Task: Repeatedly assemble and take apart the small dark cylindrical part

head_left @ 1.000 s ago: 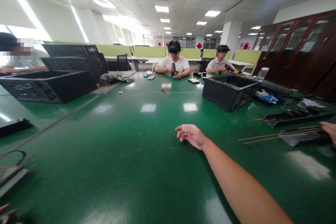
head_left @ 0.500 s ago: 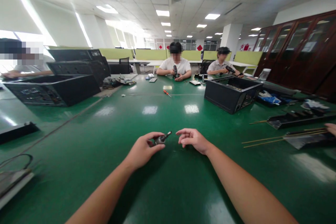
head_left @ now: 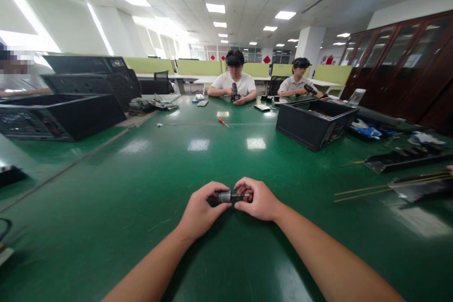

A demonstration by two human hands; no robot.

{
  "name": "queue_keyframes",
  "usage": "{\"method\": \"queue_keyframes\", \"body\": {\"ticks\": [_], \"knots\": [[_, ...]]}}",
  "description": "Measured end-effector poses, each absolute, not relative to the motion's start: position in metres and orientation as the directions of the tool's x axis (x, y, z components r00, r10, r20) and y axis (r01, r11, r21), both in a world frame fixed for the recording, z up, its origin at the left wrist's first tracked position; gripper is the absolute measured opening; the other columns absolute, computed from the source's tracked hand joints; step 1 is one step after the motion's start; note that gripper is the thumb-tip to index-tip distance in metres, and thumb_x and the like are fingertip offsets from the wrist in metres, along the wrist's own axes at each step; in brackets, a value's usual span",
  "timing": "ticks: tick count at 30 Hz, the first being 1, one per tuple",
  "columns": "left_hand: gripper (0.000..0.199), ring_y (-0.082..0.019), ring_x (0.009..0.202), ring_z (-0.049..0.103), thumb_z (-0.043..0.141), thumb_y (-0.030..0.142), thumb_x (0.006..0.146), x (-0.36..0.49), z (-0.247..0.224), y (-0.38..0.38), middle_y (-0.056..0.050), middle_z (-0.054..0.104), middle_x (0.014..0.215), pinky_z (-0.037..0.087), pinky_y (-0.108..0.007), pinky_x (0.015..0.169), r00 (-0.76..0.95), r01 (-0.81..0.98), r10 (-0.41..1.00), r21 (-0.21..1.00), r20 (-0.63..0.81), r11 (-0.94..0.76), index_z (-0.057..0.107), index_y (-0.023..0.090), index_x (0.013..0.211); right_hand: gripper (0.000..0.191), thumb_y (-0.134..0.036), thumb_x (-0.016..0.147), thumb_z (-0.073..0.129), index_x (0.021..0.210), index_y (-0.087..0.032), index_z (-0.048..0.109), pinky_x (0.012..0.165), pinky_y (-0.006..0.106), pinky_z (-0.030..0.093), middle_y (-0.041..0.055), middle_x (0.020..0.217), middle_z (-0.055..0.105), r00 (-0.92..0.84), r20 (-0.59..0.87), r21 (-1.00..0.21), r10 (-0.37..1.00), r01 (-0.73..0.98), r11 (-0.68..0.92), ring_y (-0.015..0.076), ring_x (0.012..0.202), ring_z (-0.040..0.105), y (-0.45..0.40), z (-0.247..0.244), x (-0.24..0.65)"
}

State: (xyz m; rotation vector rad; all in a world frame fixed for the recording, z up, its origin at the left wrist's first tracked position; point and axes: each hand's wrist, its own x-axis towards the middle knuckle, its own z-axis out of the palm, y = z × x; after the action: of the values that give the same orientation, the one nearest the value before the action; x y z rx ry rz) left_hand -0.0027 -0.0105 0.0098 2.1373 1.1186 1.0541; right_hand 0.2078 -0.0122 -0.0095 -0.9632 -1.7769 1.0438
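Note:
A small grey metal cylinder with a thin stepped shaft [head_left: 225,197] is held level above the green table. Its thick end sits between the thumb and fingers of my left hand [head_left: 202,208], which is closed on it. From the other side, my right hand [head_left: 260,200] curls its fingers around the shaft's tip, with the thumb below. The fingers partly hide that end, so the exact contact there is unclear.
Ahead on the green table [head_left: 177,160] lies an orange screwdriver [head_left: 222,121]. Black computer cases stand at right [head_left: 311,125] and left [head_left: 95,120]. Thin brass-coloured rods [head_left: 361,193] stick out at right. Two people sit opposite, each holding a dark tool; another is at far left.
My right hand has moved in from beside the metal part to its shaft end. The part has turned from slanting upward to level. The view has shifted slightly right.

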Motion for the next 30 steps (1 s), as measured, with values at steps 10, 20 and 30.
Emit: {"method": "queue_keyframes", "body": {"ticks": [10, 20, 30], "knots": [[0.024, -0.018, 0.086, 0.064, 0.073, 0.026, 0.076, -0.0018, 0.0086, -0.0117, -0.002, 0.070, 0.095, 0.049, -0.030, 0.079, 0.349, 0.465, 0.849, 0.713, 0.397, -0.524, 0.069, 0.023, 0.100, 0.023, -0.021, 0.073, 0.072, 0.095, -0.022, 0.064, 0.054, 0.024, 0.039, -0.0017, 0.072, 0.061, -0.370, 0.289, -0.873, 0.883, 0.276, 0.401, 0.0119, 0.056, 0.050, -0.0145, -0.0063, 0.2100], [0.023, -0.019, 0.088, 0.063, 0.072, 0.027, 0.078, 0.0009, 0.0080, -0.0129, -0.004, 0.069, 0.096, 0.049, -0.030, 0.078, 0.403, 0.460, 0.832, 0.702, 0.380, -0.543, 0.069, 0.022, 0.101, 0.010, -0.022, 0.076, 0.068, 0.085, -0.019, 0.071, 0.060, 0.026, 0.041, 0.0009, 0.074, 0.067, -0.367, 0.334, -0.831, 0.868, 0.320, 0.455, 0.0149, 0.064, 0.056, -0.0120, -0.0067, 0.2135], [0.025, -0.017, 0.086, 0.063, 0.073, 0.021, 0.078, 0.0018, 0.0109, -0.0156, -0.002, 0.069, 0.097, 0.050, -0.028, 0.076, 0.440, 0.424, 0.814, 0.711, 0.380, -0.561, 0.069, 0.023, 0.102, 0.010, -0.027, 0.078, 0.069, 0.077, -0.017, 0.073, 0.054, 0.025, 0.035, 0.0002, 0.063, 0.063, -0.370, 0.284, -0.847, 0.885, 0.336, 0.412, 0.0130, 0.056, 0.050, -0.0112, -0.0061, 0.2151]]}}
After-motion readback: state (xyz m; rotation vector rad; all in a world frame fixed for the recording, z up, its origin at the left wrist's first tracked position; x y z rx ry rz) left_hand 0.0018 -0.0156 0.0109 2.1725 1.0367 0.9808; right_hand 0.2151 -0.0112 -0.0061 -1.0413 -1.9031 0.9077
